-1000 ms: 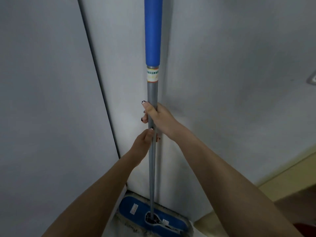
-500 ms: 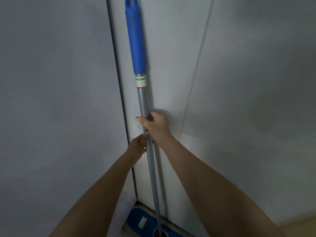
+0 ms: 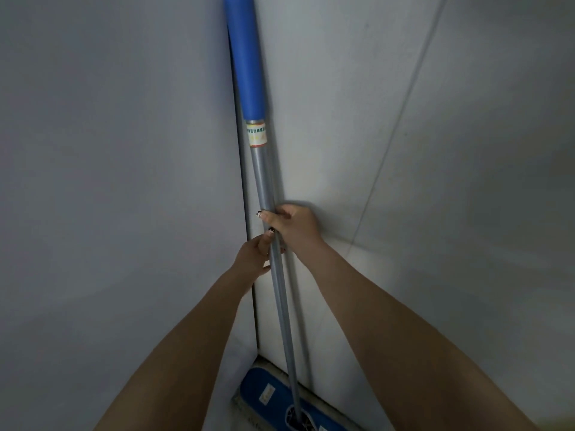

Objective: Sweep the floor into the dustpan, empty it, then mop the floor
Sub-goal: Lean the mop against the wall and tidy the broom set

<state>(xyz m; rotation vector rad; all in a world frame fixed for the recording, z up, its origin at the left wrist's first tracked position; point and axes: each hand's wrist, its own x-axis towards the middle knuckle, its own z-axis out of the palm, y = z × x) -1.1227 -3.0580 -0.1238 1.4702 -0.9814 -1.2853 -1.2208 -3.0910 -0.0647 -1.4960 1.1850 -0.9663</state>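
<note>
A flat mop stands nearly upright in a corner of grey walls. Its grey metal pole (image 3: 264,178) carries a blue grip sleeve (image 3: 247,57) at the top and a small label below it. The blue flat mop head (image 3: 267,396) lies on the floor against the wall's foot. My right hand (image 3: 292,227) grips the pole at mid height, thumb across the front. Just below it, my left hand (image 3: 253,255) holds the same pole from the left side. No dustpan or broom is in view.
Two grey walls meet at a dark vertical seam (image 3: 245,213) right behind the pole. The right wall (image 3: 435,181) shows faint panel lines. Only a small patch of floor shows around the mop head at the bottom.
The view has swung right and up, so the pole now sits left of the corner seam's earlier place and less of the mop head shows. Both hands keep their hold on the pole.
</note>
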